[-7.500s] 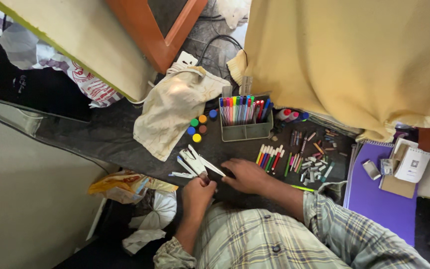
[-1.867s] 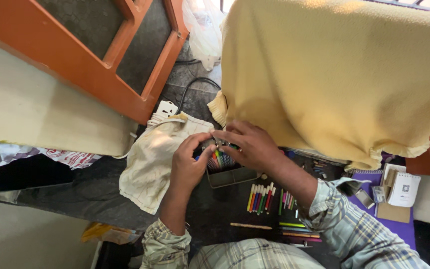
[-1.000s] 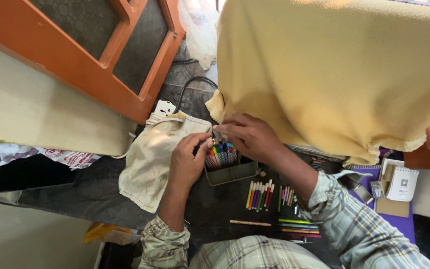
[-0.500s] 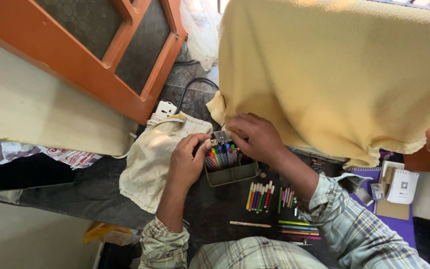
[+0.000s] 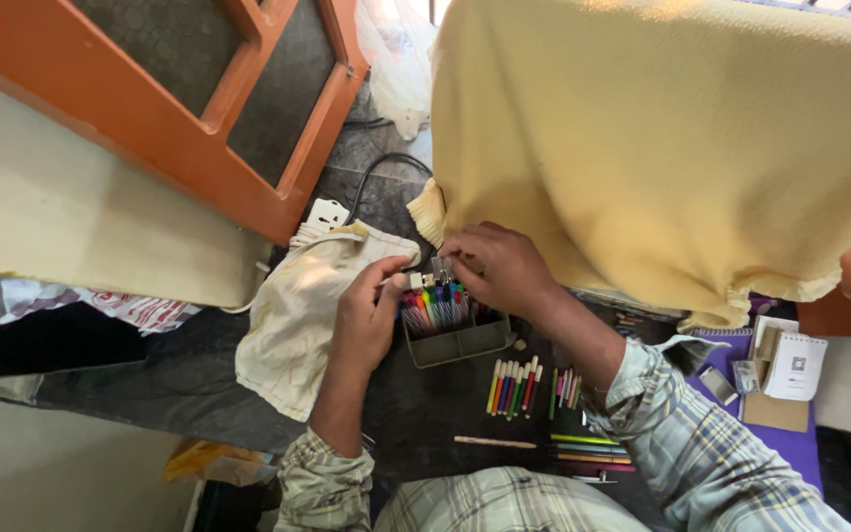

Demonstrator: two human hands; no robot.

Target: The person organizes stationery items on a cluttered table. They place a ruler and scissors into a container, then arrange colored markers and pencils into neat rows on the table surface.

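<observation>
Left hand [image 5: 366,313] and right hand [image 5: 500,268] pinch a small clip [image 5: 437,271] above the pens [image 5: 437,307]; hold both sides evenly

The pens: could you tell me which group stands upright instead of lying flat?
The pens in the grey box under both hands; the other pens lie flat on the dark surface.

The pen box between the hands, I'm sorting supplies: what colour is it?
Grey-green pen box, clearest in the head view.

Matt grey metal pen tray [image 5: 457,342]; glossy plastic markers [image 5: 437,307]; creased cream cloth bag [image 5: 297,320]; fuzzy yellow blanket [image 5: 662,138]; smooth painted orange wood frame [image 5: 199,138].
</observation>
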